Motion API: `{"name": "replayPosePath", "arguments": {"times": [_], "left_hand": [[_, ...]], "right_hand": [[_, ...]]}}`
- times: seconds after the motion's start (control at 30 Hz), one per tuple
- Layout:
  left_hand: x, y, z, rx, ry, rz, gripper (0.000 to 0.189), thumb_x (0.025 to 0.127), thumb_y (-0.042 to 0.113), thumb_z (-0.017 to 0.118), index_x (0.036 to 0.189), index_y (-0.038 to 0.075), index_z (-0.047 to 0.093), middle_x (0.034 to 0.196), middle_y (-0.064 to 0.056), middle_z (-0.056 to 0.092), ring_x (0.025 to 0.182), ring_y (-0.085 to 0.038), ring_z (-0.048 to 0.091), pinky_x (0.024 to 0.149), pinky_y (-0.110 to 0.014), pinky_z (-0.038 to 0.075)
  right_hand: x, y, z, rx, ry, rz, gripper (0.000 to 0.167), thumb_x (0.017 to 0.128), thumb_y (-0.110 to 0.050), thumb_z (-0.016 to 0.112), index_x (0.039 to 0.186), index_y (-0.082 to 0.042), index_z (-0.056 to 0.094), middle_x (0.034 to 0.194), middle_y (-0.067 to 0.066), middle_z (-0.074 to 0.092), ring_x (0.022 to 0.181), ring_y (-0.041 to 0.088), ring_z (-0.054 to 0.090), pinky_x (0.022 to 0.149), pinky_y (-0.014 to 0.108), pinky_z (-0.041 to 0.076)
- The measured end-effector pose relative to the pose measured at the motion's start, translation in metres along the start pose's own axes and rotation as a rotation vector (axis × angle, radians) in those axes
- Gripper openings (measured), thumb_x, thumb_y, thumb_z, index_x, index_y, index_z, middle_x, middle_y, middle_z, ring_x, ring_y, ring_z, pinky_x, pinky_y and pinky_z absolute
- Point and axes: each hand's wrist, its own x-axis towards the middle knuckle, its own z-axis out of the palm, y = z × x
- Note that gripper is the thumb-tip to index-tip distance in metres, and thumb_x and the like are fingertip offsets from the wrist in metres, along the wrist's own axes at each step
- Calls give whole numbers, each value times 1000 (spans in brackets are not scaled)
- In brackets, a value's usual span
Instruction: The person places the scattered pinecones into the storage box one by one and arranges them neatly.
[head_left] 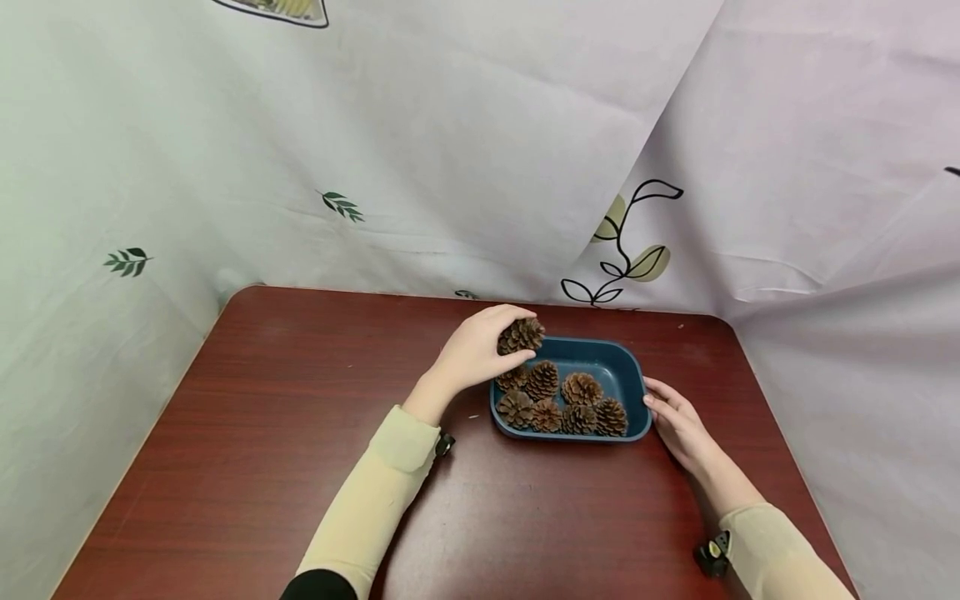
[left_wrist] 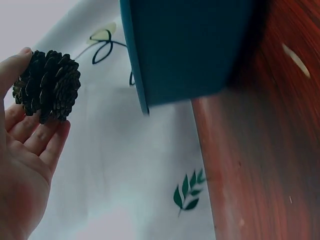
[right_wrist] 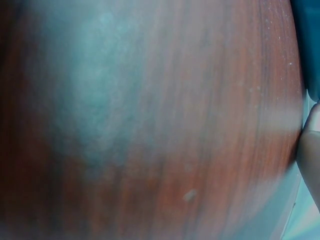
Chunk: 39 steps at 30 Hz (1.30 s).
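In the head view, my left hand [head_left: 480, 348] grips a brown pine cone [head_left: 521, 335] between thumb and fingers, held over the back left corner of a blue tray [head_left: 628, 371]. The left wrist view shows this pine cone [left_wrist: 47, 86] between the thumb and fingertips, apart from the tray's wall [left_wrist: 185, 50]. At the tray's right end, my right hand [head_left: 678, 425] holds the rim with thumb and fingers. Several pine cones [head_left: 581, 389] lie inside the tray, mostly along its front and left side. Only the thumb [right_wrist: 311, 155] and a bit of finger show in the right wrist view.
The tray stands on a reddish-brown wooden table [head_left: 300, 417], near its back edge. A pale patterned cloth [head_left: 450, 167] hangs behind and beside the table. Small pale marks lie on the tabletop left of the tray.
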Motion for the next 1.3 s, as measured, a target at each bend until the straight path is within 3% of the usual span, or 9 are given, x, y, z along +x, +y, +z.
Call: {"name": "replayPosePath", "arguments": {"times": [0.77, 1.03, 1.3], "left_hand": [[38, 30, 38, -18, -146, 88, 54, 97, 39, 79, 145, 19, 63, 145, -1, 66, 136, -19, 62, 117, -38, 51], [47, 34, 49, 14, -212, 111, 53, 98, 39, 78, 145, 19, 62, 145, 1, 65, 136, -17, 61, 117, -34, 51], [54, 40, 59, -79, -250, 89, 51, 99, 36, 77, 145, 20, 61, 146, 1, 63, 137, -15, 60, 117, -32, 51]], "right_hand": [[-1, 0, 1, 21, 2, 5, 40, 112, 1, 40, 133, -21, 65, 124, -11, 74, 110, 2, 70, 96, 14, 56], [1, -1, 2, 13, 3, 6, 41, 113, 1, 40, 133, -22, 66, 122, -11, 75, 108, 2, 71, 95, 14, 56], [0, -1, 1, 24, -8, 7, 41, 113, 1, 39, 133, -22, 66, 123, -11, 74, 109, 2, 71, 95, 14, 56]]}}
